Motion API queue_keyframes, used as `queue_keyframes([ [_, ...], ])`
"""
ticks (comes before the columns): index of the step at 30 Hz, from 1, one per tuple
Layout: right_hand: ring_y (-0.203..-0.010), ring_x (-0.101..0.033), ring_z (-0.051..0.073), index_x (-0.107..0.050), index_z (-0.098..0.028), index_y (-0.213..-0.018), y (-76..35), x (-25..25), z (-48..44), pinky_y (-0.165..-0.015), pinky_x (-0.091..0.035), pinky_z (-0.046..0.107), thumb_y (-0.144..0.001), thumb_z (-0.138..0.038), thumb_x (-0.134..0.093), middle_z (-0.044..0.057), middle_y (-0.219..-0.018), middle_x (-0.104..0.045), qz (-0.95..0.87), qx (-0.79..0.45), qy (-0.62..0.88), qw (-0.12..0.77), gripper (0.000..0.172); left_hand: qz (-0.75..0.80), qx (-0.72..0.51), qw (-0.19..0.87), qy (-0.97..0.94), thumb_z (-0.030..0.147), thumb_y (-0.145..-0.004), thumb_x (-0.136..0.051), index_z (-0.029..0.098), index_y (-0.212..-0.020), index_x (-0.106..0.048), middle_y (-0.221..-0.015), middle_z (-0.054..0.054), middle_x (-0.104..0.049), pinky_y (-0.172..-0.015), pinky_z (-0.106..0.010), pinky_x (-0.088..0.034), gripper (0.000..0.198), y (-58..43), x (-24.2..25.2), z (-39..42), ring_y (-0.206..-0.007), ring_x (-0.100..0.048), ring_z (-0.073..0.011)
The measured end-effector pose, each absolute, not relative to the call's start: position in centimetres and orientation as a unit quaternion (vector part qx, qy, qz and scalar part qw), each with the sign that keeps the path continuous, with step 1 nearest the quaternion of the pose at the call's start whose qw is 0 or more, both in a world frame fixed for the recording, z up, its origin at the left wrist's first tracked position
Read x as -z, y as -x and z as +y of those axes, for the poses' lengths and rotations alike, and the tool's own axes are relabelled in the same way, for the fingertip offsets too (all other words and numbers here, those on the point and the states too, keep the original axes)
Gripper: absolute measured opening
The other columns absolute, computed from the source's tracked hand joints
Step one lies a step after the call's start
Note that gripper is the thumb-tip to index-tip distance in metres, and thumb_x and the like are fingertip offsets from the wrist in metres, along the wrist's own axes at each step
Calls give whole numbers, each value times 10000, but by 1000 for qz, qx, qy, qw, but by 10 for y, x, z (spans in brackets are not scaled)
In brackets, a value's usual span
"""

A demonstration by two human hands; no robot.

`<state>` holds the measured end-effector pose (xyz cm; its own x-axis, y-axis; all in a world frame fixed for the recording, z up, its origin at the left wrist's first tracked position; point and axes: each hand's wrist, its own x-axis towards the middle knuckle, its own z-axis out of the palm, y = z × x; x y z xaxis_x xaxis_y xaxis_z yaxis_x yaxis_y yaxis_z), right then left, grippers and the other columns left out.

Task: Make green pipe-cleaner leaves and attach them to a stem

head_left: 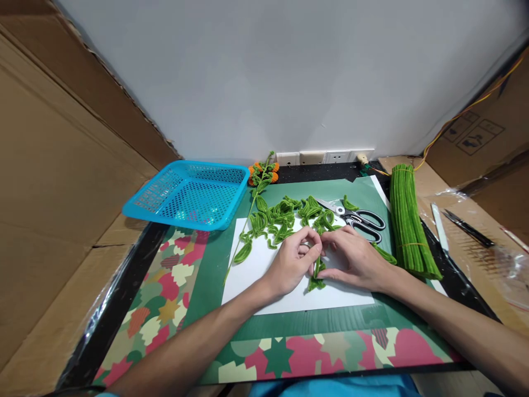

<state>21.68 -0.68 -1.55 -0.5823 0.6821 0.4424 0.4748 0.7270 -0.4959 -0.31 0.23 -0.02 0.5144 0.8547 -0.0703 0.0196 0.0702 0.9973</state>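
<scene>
Both hands meet over a white sheet of paper (264, 298). My left hand (294, 258) is closed in a pinch at a green pipe cleaner piece (317, 271). Facing it, my right hand (351, 255) is closed round the same piece, with its thumb stretched below. The piece hangs between the hands, and its upper part is hidden by my fingers. Just beyond lie several looped green pipe cleaner leaves (283, 212) in a loose pile. Black-handled scissors (359, 220) rest behind my right hand. One finished flower stem (253, 207) with orange blossoms lies left of the pile.
A blue perforated basket (194, 221) stands at the back left. On the right lies a thick bundle of green pipe cleaners (409, 220). Farther right are a white-handled tool (439, 227) and tweezers (469, 227). Cardboard (53, 165) walls the left side; sockets (324, 158) line the back wall.
</scene>
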Motion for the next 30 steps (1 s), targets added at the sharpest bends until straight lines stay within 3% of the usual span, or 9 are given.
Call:
queue_keyframes([
  [10, -873, -670, 239, -532, -204, -1281, -217, 16, -7, -845, -480, 397, -1014, -594, -693, 87, -1059, -740, -875, -162, 328, 316, 499, 371, -319, 635, -599, 416, -1014, -686, 185, -965, -571, -677, 65, -547, -484, -182, -360, 263, 3, 0, 2, -532, -548, -77],
  [20, -818, -602, 204, -535, -221, -1164, -216, 15, -8, -830, -467, 368, -1093, -336, -601, 50, -973, -706, -875, -165, 332, 312, 151, 372, -309, 631, -606, 366, -997, -689, 184, -938, -568, -780, 51, -563, -521, -201, -404, 226, 3, -1, 2, -569, -552, -77],
  [30, -784, -579, 200, -541, -221, -1118, -216, 14, -7, -801, -468, 358, -1103, -285, -558, 47, -911, -694, -877, -157, 325, 318, 69, 374, -295, 622, -621, 326, -1010, -634, 189, -934, -563, -812, 38, -560, -547, -235, -388, 171, 2, -1, 2, -597, -542, -89],
])
